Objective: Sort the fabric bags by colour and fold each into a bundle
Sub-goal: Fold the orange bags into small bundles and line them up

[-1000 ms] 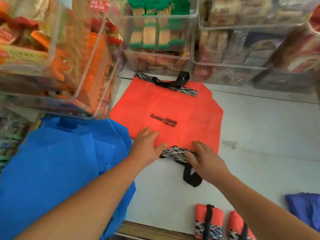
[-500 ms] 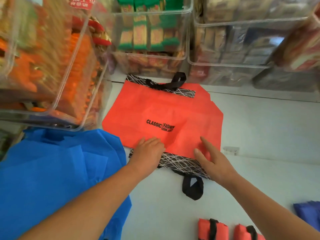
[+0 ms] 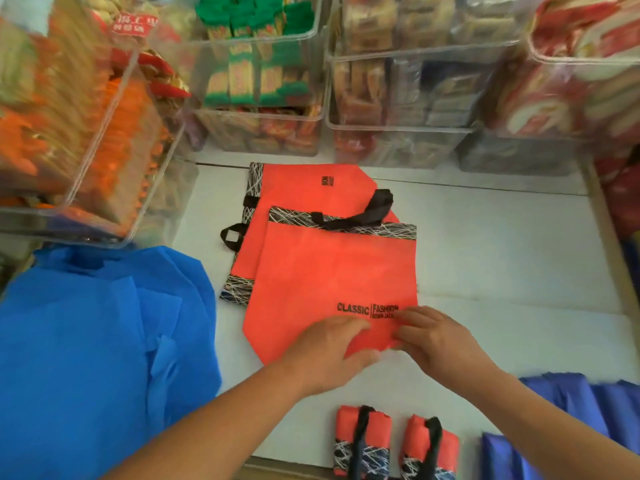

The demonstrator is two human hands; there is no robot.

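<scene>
Near edge of orange bag [image 3: 332, 271] is pinched by left hand [image 3: 322, 355] and right hand [image 3: 436, 341], fingers curled on it. Rest of bag is spread flat beyond both hands.

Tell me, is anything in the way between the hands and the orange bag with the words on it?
No, nothing visible. The left hand and right hand both pinch the near end of the orange bag, which lies on a second orange bag on the white table.
</scene>
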